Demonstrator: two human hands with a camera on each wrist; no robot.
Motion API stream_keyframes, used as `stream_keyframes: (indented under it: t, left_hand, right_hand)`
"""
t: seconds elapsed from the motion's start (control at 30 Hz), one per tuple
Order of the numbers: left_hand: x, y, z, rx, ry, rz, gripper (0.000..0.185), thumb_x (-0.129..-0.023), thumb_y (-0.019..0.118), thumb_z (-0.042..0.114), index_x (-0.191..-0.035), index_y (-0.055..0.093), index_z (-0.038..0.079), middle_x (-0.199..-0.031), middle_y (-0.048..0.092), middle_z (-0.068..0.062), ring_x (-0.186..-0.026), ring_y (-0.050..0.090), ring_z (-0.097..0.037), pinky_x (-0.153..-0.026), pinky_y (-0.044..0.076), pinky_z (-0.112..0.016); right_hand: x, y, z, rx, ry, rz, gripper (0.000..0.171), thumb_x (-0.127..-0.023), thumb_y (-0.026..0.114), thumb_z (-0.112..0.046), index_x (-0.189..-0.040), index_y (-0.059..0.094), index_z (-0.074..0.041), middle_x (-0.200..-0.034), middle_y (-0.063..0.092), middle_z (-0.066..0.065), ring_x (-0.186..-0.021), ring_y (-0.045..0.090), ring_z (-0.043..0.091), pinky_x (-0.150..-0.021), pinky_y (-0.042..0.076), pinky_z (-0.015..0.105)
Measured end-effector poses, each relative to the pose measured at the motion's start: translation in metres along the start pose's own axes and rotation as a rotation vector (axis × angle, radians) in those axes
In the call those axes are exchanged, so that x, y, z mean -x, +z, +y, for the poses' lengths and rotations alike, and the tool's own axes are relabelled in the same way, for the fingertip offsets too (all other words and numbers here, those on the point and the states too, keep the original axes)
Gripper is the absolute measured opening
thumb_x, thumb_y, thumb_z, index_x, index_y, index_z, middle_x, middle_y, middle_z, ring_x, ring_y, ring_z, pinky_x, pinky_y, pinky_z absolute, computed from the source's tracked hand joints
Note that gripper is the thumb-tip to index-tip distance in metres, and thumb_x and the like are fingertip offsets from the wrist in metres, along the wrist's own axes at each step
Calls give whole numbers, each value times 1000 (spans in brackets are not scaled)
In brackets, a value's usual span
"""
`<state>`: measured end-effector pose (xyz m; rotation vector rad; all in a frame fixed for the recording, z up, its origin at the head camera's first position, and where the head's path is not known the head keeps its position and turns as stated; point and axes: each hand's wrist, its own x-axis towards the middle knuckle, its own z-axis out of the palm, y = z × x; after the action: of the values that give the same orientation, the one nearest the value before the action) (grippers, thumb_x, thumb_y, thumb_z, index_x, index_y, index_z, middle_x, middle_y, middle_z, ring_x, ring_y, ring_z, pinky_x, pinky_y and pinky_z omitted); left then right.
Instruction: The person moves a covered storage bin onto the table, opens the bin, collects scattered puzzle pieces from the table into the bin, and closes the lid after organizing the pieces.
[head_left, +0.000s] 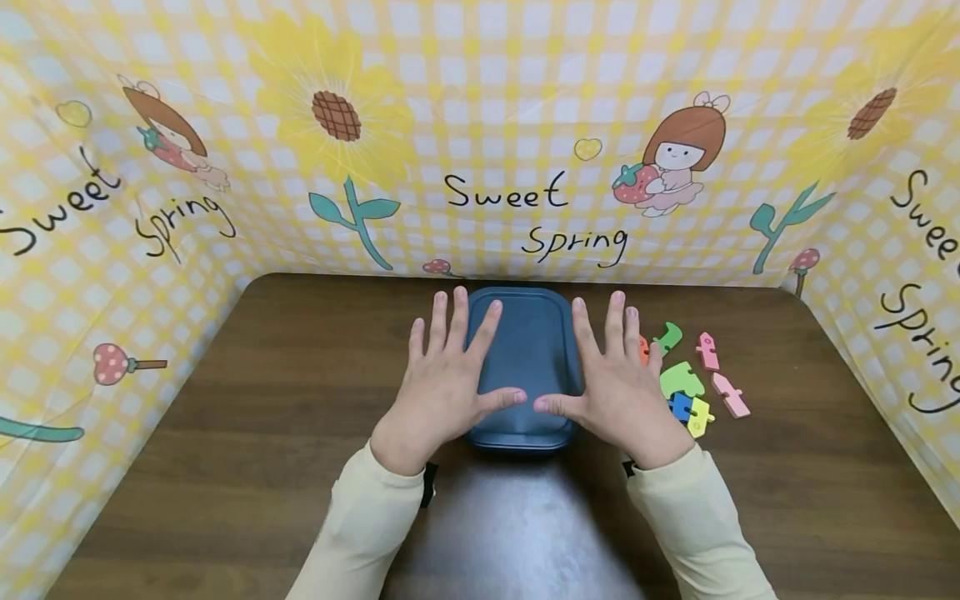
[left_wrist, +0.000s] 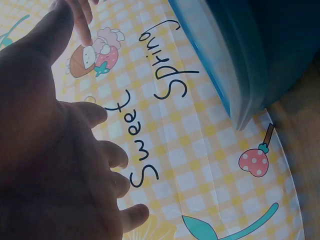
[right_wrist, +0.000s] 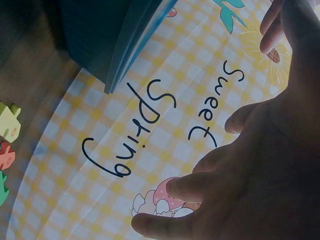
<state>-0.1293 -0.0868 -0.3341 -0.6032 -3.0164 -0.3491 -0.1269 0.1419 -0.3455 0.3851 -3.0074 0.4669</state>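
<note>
With both hands spread flat, the person covers the two sides of a blue box [head_left: 528,350] that sits lid-up on the brown table [head_left: 247,433], near its far edge and centred.

Left hand [head_left: 442,379]: fingers straight and fanned, holding nothing. Index and middle fingers lie over the left part of the lid; thumb points right across the near edge. Contact versus hover cannot be told from the head view.

Right hand [head_left: 618,383]: mirror pose, fingers straight and apart, nothing gripped. Thumb points left, tip just short of the left thumb tip (small gap between them). Palm overlaps the box's right edge.

Wrist views: each shows its hand, left [left_wrist: 55,165] and right [right_wrist: 250,170], open with fingers splayed, seen against the backdrop [left_wrist: 200,165], with a corner of the box [left_wrist: 255,50] beyond.

Puzzle pieces [head_left: 693,379] lie loose on the table just right of the right hand: green, pink, blue, yellow, one orange partly hidden behind the fingers. Some touch each other.

Cream sleeves [head_left: 360,525] reach to both wrists.

Backdrop [head_left: 525,167]: yellow checked sheet, sunflowers, "Sweet Spring" lettering, on three sides of the table.
</note>
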Motion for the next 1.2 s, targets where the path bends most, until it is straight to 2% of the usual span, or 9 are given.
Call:
stream_keyframes:
  t: [0.3, 0.57, 0.7, 0.83, 0.93, 1.1, 1.2]
  left_hand:
    - [0, -5, 3, -9, 0, -43, 107, -88, 60, 71, -164, 5, 21, -165, -16, -17, -150, -18, -37, -116, -1, -61]
    - [6, -2, 2, 14, 3, -120, 108, -88, 61, 70, -164, 4, 21, -165, -13, -19, -149, -19, -36, -116, 4, -61]
    - [11, 3, -3, 28, 0, -138, 109, -86, 64, 70, -164, 7, 20, -166, -6, -21, -151, -12, -38, -116, 10, -61]
    - [17, 10, -8, 53, -4, -180, 111, -85, 65, 70, -164, 8, 19, -165, -3, -24, -151, -4, -40, -114, 19, -61]
    - [20, 16, -12, 80, -37, -220, 111, -84, 67, 69, -164, 8, 20, -165, -4, -26, -151, 2, -42, -113, 23, -60]
    - [25, 20, -17, 137, -84, -267, 111, -83, 72, 65, -164, 12, 20, -162, 4, -32, -146, 21, -49, -108, 31, -60]
    - [26, 21, -18, 171, -87, -297, 110, -83, 75, 61, -164, 13, 21, -161, 9, -34, -144, 28, -48, -107, 33, -60]
  right_hand:
    - [2, -3, -3, 8, -9, 1, 128, -77, 73, -71, -164, -1, -14, -163, -13, 29, -148, -4, 52, -101, 12, 81]
    - [3, -2, -6, -21, -11, -43, 125, -79, 74, -69, -164, -2, -17, -162, -17, 27, -148, -7, 51, -103, 10, 80]
    - [3, 0, -7, -17, -15, -71, 122, -79, 74, -68, -164, 2, -18, -163, -13, 28, -148, -5, 52, -102, 12, 80]
    - [6, 6, -7, -10, -24, -140, 119, -78, 71, -71, -164, 8, -18, -163, -9, 29, -148, -2, 51, -101, 16, 80]
    - [10, 12, -7, -15, -30, -203, 118, -78, 70, -73, -164, 12, -18, -163, -5, 30, -148, 3, 51, -101, 19, 80]
    - [16, 20, -4, -60, -12, -281, 115, -79, 69, -73, -164, 15, -17, -161, -2, 35, -146, 11, 55, -96, 25, 81]
    - [18, 23, 0, -98, 11, -322, 114, -81, 68, -73, -164, 15, -15, -160, -2, 37, -144, 14, 58, -93, 28, 82]
